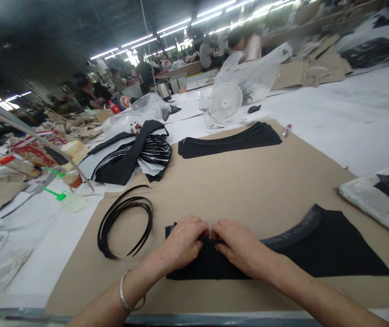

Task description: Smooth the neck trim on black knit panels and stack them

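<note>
The left hand and right hand, close together, pinch the upper edge of the flat black cloth beneath them; small, even pinches should keep its curve smooth. Right of them runs a speckled grey band; left, thin black strips loop on smooth brown paper.

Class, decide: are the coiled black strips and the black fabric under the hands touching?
Apart. The head view shows brown sheet between the coiled strips and black fabric.
</note>
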`<state>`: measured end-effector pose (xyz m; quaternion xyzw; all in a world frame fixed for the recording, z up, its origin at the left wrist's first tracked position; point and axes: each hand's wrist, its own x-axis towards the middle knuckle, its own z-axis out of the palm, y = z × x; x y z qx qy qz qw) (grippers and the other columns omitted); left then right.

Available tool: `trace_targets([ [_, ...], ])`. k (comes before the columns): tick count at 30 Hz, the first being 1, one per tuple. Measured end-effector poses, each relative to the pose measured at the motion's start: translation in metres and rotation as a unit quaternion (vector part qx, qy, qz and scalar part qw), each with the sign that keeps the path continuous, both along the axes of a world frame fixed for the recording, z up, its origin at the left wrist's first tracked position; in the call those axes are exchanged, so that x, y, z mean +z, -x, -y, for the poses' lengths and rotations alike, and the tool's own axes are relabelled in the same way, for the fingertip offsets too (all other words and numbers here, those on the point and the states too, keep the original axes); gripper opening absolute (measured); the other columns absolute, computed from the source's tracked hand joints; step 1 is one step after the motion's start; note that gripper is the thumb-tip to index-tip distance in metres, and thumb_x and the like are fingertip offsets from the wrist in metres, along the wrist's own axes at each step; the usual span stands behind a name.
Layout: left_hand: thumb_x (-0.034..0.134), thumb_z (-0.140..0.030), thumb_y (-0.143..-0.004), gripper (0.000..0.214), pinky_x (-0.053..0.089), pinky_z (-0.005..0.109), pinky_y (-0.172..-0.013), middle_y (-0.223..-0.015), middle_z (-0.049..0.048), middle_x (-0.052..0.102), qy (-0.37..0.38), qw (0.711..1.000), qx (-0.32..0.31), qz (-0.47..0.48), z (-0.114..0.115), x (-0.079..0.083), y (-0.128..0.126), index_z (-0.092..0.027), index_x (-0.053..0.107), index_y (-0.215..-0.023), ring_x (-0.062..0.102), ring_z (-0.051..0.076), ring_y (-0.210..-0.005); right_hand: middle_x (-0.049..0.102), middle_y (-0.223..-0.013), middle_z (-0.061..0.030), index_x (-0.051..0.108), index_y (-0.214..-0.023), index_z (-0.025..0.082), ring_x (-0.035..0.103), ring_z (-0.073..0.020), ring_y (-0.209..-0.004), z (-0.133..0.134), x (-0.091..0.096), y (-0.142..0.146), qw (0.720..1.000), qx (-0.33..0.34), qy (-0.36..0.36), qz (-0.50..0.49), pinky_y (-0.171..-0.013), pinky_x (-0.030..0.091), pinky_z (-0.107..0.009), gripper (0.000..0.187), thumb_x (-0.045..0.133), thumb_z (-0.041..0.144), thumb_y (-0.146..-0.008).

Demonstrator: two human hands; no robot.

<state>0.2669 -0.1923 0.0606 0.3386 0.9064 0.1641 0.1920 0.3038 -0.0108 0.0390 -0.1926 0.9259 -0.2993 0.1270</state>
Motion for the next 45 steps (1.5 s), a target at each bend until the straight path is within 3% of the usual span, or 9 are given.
trace_targets([
  [9, 0.044, -0.001, -0.067, 0.030, 0.043, 0.028, -0.079, -0.087, 0.0012, 0.062, -0.004, 1.000, -0.001, -0.007, 0.001, -0.004, -0.003, -0.022, 0.062, -0.081, 0.056, 0.017, -0.088, 0.061, -0.088, -0.0022, 0.059, -0.086, 0.019, 0.054, -0.0166, -0.084, -0.002, -0.003, -0.004, 1.000, 0.005, 0.023, -0.016, -0.079, 0.038, -0.029, 0.016, 0.051, 0.008, -0.079],
  [19, 0.043, -0.003, -0.070, 0.029, 0.042, 0.029, -0.076, -0.085, 0.0012, 0.061, -0.008, 1.000, -0.002, -0.015, 0.002, -0.006, -0.004, -0.023, 0.062, -0.081, 0.056, 0.018, -0.086, 0.061, -0.089, -0.0018, 0.057, -0.085, 0.020, 0.055, -0.0180, -0.086, -0.003, 0.002, 0.000, 0.999, 0.032, -0.001, -0.022, -0.080, 0.037, -0.031, 0.010, 0.054, 0.013, -0.080],
  [27, 0.044, -0.001, -0.068, 0.032, 0.043, 0.028, -0.078, -0.086, 0.0013, 0.061, -0.026, 1.000, -0.004, -0.015, 0.005, -0.006, -0.005, -0.022, 0.063, -0.083, 0.056, 0.017, -0.088, 0.063, -0.082, 0.0002, 0.055, -0.083, 0.021, 0.057, -0.0173, -0.080, -0.006, 0.010, 0.002, 0.999, 0.042, 0.000, -0.004, -0.072, 0.036, -0.029, 0.009, 0.053, 0.013, -0.080],
  [31, 0.043, 0.000, -0.071, 0.035, 0.043, 0.027, -0.083, -0.089, 0.0016, 0.061, -0.036, 0.999, -0.006, -0.020, 0.005, -0.008, -0.006, -0.022, 0.065, -0.087, 0.055, 0.016, -0.092, 0.062, -0.084, -0.0002, 0.055, -0.084, 0.021, 0.056, -0.0177, -0.080, -0.007, 0.004, 0.003, 0.999, 0.044, 0.003, -0.002, -0.070, 0.037, -0.029, 0.010, 0.052, 0.012, -0.080],
  [40, 0.043, -0.002, -0.082, 0.037, 0.043, 0.026, -0.080, -0.091, 0.0015, 0.060, -0.076, 0.994, -0.041, -0.060, 0.014, -0.018, -0.012, -0.024, 0.067, -0.099, 0.054, 0.015, -0.089, 0.056, -0.091, -0.0034, 0.056, -0.087, 0.019, 0.051, -0.0184, -0.088, -0.010, -0.017, -0.012, 0.997, 0.036, 0.049, -0.056, -0.082, 0.040, -0.032, 0.013, 0.048, 0.008, -0.087],
  [45, 0.041, -0.002, -0.085, 0.038, 0.044, 0.026, -0.081, -0.094, 0.0017, 0.062, -0.072, 0.993, -0.064, -0.074, 0.020, -0.021, -0.015, -0.024, 0.065, -0.105, 0.055, 0.015, -0.091, 0.056, -0.092, -0.0041, 0.056, -0.089, 0.018, 0.049, -0.0190, -0.087, -0.012, -0.022, -0.015, 0.991, 0.068, 0.025, -0.112, -0.080, 0.040, -0.034, 0.014, 0.045, 0.010, -0.091],
])
